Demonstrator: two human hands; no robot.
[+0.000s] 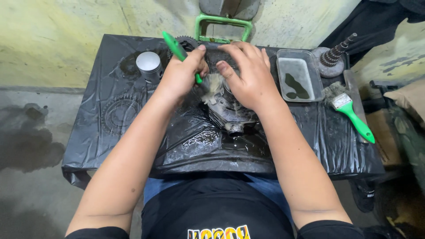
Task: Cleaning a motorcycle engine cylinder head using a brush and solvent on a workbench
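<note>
Two green-handled brushes are in view: one (186, 59) in use, a second brush (349, 108) lying at the table's right. One metal piston (149, 66) stands at the left, one clear tray (299, 75) of dark liquid sits at the right beside a stepped gear shaft (332, 57). The right hand (250, 77) spreads over the grey engine part (228, 110) at the middle of the black-covered table (110, 132), hiding its top. The left hand (181, 75) is closed around the brush handle, bristles against the part.

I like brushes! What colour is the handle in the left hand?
Bright green handle, head view.
</note>
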